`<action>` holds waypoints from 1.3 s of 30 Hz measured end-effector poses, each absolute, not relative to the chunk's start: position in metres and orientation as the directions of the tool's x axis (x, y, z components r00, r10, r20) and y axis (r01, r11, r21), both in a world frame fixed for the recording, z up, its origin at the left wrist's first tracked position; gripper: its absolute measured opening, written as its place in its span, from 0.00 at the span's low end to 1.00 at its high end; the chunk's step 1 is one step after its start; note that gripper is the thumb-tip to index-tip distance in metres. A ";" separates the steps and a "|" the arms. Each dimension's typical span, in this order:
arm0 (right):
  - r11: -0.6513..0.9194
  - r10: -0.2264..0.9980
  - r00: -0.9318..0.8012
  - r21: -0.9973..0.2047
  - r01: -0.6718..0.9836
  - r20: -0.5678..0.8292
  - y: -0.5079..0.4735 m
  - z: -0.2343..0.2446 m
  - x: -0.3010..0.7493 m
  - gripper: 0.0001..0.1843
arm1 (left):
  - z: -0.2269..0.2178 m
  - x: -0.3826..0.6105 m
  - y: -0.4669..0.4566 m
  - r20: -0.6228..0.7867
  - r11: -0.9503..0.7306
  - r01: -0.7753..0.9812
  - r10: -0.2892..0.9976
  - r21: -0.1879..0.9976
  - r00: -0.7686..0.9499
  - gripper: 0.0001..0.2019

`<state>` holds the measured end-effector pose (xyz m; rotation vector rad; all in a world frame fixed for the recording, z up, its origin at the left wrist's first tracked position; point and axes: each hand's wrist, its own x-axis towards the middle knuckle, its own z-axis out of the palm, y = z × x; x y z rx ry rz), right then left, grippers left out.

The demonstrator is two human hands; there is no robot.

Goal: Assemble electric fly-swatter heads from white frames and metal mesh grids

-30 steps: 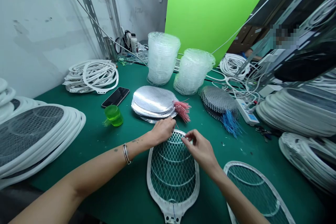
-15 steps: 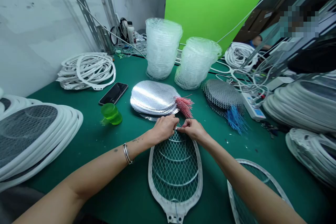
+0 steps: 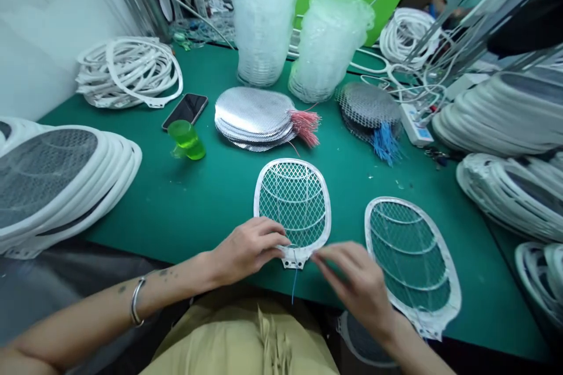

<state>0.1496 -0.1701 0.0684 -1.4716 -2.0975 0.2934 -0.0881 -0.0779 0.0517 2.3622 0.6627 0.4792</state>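
Note:
A white oval swatter frame [image 3: 328, 211] with wire mesh lies on the green table in front of me, its narrow end toward me. A thin blue wire [image 3: 294, 287] hangs from that end over the table edge. My left hand [image 3: 250, 249] has its fingers bent onto the lower left rim, beside the narrow end. At the lower right rim, the thumb and fingertips of my right hand [image 3: 354, 278] come together on the edge. A second swatter frame [image 3: 368, 228] with mesh lies just right of my right hand, partly behind it.
Silver mesh sheets [image 3: 250, 111] with red wires lie beyond the frame, and dark mesh sheets [image 3: 369, 105] with blue wires farther right. A phone [image 3: 185, 111] and a green tape roll [image 3: 187, 139] are at left. Stacked frames [image 3: 109, 181] stand left; more [image 3: 497, 111] stand right.
Both hands have moved from the far tip of the swatter frame to its narrow near end. My view has tipped downward, and the second frame now shows more fully.

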 end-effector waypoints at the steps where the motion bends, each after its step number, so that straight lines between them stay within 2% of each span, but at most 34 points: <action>1: 0.442 0.890 -0.321 -0.435 0.785 0.324 -0.184 0.063 0.145 0.09 | 0.046 -0.091 -0.087 0.186 -0.694 0.342 0.566 0.634 0.803 0.09; 4: 0.525 0.844 -0.429 -0.332 0.783 0.323 -0.202 0.050 0.137 0.16 | 0.036 -0.091 -0.095 0.233 -0.759 0.337 0.532 0.558 0.814 0.10; 9: 0.527 0.836 -0.428 -0.286 0.800 0.343 -0.200 0.045 0.136 0.16 | 0.035 -0.088 -0.092 0.312 -0.863 0.273 0.422 0.425 0.851 0.11; 14: 0.516 0.832 -0.401 -0.272 0.812 0.382 -0.199 0.045 0.133 0.16 | 0.031 -0.091 -0.092 0.343 -0.862 0.261 0.426 0.434 0.837 0.09; 22: 0.538 0.825 -0.425 -0.289 0.791 0.372 -0.193 0.050 0.133 0.13 | 0.034 -0.093 -0.089 0.390 -0.883 0.247 0.407 0.399 0.826 0.10; 35: 0.541 0.833 -0.431 -0.341 0.769 0.348 -0.188 0.051 0.132 0.12 | 0.029 -0.092 -0.088 0.377 -0.900 0.214 0.361 0.379 0.853 0.12; 39: 0.526 0.848 -0.434 -0.394 0.754 0.303 -0.187 0.054 0.134 0.12 | 0.041 -0.090 -0.083 0.335 -0.927 0.201 0.307 0.316 0.891 0.12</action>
